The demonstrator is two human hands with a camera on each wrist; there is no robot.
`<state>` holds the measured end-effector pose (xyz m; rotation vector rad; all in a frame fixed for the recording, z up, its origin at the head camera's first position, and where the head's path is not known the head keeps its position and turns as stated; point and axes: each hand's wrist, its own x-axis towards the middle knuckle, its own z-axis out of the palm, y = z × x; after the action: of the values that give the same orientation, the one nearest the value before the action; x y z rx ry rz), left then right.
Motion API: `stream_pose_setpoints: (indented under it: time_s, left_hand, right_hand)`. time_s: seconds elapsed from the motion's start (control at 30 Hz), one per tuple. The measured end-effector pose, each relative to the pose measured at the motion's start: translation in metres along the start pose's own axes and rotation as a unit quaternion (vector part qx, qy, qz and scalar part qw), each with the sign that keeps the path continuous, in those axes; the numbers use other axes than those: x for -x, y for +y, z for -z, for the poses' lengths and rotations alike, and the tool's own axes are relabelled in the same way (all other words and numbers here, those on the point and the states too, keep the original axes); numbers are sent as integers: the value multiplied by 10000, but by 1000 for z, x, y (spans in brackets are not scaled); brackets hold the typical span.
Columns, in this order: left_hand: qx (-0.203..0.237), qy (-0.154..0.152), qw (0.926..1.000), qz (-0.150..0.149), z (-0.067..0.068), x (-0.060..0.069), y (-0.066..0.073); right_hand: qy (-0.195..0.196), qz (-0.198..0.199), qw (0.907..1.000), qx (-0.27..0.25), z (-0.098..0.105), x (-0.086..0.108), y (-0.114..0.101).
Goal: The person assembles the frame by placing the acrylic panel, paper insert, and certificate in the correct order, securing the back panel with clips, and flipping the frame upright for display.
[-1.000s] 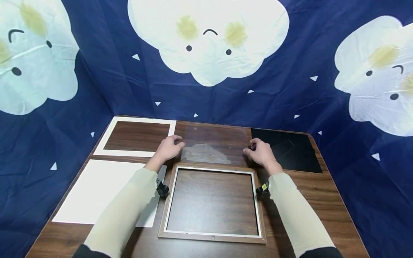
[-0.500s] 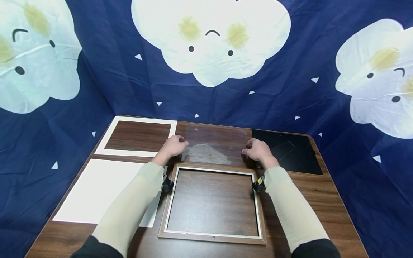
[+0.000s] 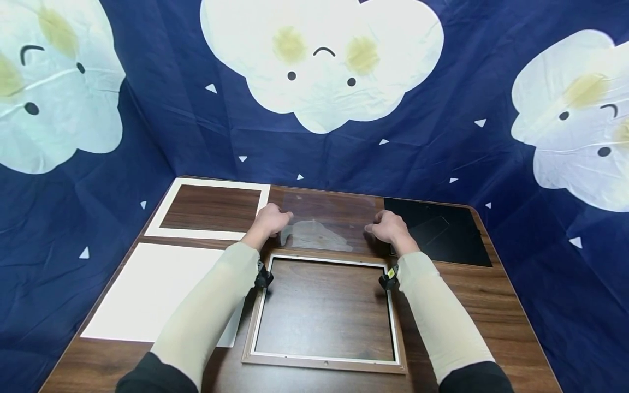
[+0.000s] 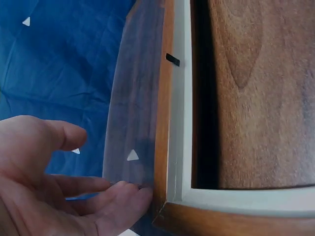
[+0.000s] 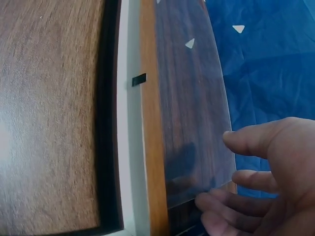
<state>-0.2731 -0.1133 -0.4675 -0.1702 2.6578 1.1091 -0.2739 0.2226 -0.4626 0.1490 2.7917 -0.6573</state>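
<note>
Several loosely bent fingers of the left hand seem to touch the left edge of the clear sheet, the thumb spread apart and nothing pinched. The sheet lies at the far middle, just beyond the picture frame, and the right hand, likewise half-open and gripping nothing, meets its right edge. Best to slip fingertips under both edges together, lift evenly and keep thumbs off the glossy face.
</note>
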Motion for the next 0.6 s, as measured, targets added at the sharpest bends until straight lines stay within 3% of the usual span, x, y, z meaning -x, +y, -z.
stream_pose_setpoints:
  time_s: [0.17, 0.4, 0.6]
  left_hand:
    - [114, 82, 9994, 315, -2, -6, 6]
    - [976, -349, 9912, 818, -3, -9, 17]
    - [989, -432, 9896, 950, -4, -10, 11]
  right_hand:
    - [81, -31, 9998, -192, 2, -2, 1]
    - [186, -103, 9981, -571, 0, -4, 5]
    - [302, -37, 9960, -843, -8, -4, 8]
